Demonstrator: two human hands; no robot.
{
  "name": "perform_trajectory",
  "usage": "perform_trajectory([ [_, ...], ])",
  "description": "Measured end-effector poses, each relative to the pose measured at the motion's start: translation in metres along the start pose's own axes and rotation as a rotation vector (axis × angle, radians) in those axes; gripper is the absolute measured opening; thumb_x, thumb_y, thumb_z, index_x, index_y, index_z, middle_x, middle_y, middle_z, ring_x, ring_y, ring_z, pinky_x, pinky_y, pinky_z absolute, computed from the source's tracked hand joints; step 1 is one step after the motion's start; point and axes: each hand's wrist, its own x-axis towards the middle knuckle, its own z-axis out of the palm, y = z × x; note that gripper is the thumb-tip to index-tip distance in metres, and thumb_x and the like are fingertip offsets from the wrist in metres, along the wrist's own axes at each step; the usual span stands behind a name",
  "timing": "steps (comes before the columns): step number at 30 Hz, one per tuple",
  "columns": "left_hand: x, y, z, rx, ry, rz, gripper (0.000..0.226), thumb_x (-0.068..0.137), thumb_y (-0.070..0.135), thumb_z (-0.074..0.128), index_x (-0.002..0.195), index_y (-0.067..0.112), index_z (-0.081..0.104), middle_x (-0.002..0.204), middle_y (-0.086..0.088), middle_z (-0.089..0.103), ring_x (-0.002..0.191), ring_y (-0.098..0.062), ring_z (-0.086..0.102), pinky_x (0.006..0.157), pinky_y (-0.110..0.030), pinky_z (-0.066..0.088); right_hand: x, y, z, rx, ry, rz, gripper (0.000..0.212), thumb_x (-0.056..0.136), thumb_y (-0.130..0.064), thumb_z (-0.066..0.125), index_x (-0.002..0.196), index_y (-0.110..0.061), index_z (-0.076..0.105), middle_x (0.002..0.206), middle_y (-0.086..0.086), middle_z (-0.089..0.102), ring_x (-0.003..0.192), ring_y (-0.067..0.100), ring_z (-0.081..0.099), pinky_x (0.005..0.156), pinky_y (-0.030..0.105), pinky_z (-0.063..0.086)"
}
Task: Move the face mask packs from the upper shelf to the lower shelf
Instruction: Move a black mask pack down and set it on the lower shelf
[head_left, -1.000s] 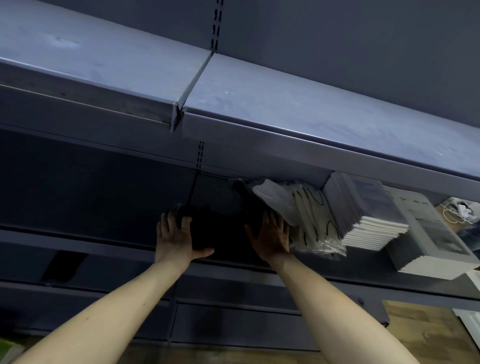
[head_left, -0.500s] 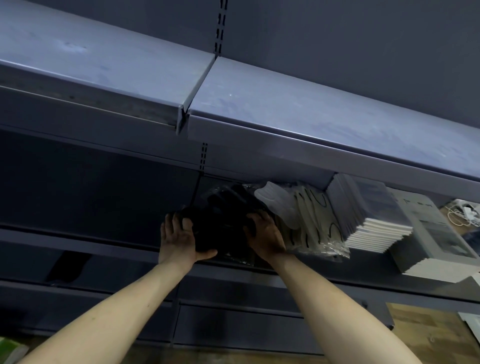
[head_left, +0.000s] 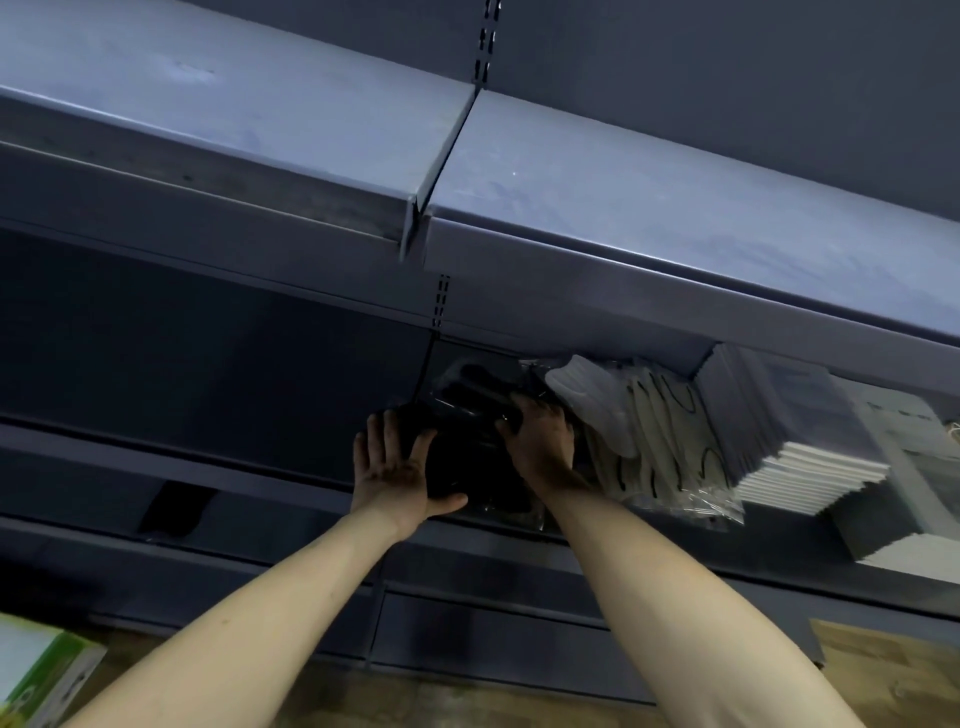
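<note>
Our left hand (head_left: 393, 467) presses flat-fingered against the black mask packs (head_left: 470, 447) on the lower shelf (head_left: 291, 470). Right hand (head_left: 540, 441) curls over their top, beside white packs (head_left: 644, 431).

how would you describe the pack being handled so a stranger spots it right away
Look under the grey upper shelf, on the shelf below. The black mask pack sits between the left hand and right hand, left of the white mask packs; it alone is black.

Black mask pack (head_left: 467, 447) lay in the grip | white masks with black ear loops (head_left: 660, 441) in clear film right of it | grey-blue shelf (head_left: 649, 208) above | green-and-white box (head_left: 36, 675) lower left
</note>
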Motion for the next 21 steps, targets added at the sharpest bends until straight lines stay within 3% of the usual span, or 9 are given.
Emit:
perform_trajectory([
  [3, 0.000, 0.000, 0.000, -0.008, 0.007, 0.003, 0.107, 0.075, 0.085, 0.045, 0.156, 0.034, -0.002, 0.158, -0.022, -0.025, 0.145, -0.040, -0.026, 0.120, -0.053, -0.009, 0.004, -0.002, 0.000, -0.021, 0.038, -0.002, 0.039, 0.095, -0.036, 0.059, 0.133, -0.030, 0.058, 0.136, 0.001, 0.059, 0.128, 0.027, 0.045, 0.101, 0.038, 0.038],
  [5, -0.001, 0.000, 0.000, -0.015, 0.010, 0.003, 0.106, 0.075, 0.085, 0.046, 0.155, 0.034, -0.002, 0.158, -0.022, -0.025, 0.145, -0.040, -0.026, 0.120, -0.053, -0.009, 0.008, -0.004, -0.001, -0.079, 0.029, -0.008, 0.040, 0.095, -0.041, 0.058, 0.132, -0.027, 0.059, 0.136, 0.002, 0.057, 0.129, 0.028, 0.044, 0.101, 0.039, 0.039],
  [8, -0.001, 0.000, 0.000, -0.021, 0.008, 0.008, 0.106, 0.076, 0.084, 0.046, 0.155, 0.034, -0.002, 0.158, -0.023, -0.026, 0.145, -0.040, -0.027, 0.120, -0.053, -0.010, 0.010, -0.006, -0.001, -0.120, -0.060, 0.037, 0.075, 0.085, -0.068, 0.056, 0.143, -0.022, 0.047, 0.150, 0.005, 0.042, 0.139, 0.031, 0.033, 0.108, 0.045, 0.034],
  [10, -0.001, 0.000, 0.000, -0.022, 0.007, 0.007, 0.106, 0.076, 0.084, 0.046, 0.156, 0.034, -0.002, 0.158, -0.023, -0.027, 0.145, -0.039, -0.027, 0.120, -0.053, -0.010, 0.013, -0.009, -0.002, -0.136, -0.106, 0.064, 0.086, 0.081, -0.075, 0.056, 0.146, -0.021, 0.043, 0.152, 0.005, 0.037, 0.140, 0.033, 0.030, 0.107, 0.046, 0.034],
  [16, -0.002, 0.000, 0.000, -0.015, 0.008, 0.005, 0.106, 0.077, 0.085, 0.044, 0.156, 0.033, -0.003, 0.158, -0.023, -0.026, 0.145, -0.040, -0.027, 0.120, -0.053, -0.010, 0.017, -0.007, -0.003, -0.287, 0.031, -0.089, 0.034, 0.098, -0.043, 0.055, 0.123, -0.021, 0.062, 0.126, 0.005, 0.062, 0.122, 0.030, 0.051, 0.088, 0.036, 0.046],
  [21, -0.001, 0.001, -0.002, -0.013, -0.008, -0.005, 0.105, 0.077, 0.084, 0.046, 0.156, 0.034, -0.001, 0.158, -0.022, -0.025, 0.146, -0.040, -0.026, 0.120, -0.053, -0.010, 0.019, -0.005, -0.005, -0.150, 0.149, -0.109, 0.017, 0.098, -0.024, 0.054, 0.109, -0.017, 0.064, 0.106, 0.011, 0.070, 0.101, 0.033, 0.064, 0.078, 0.036, 0.049],
])
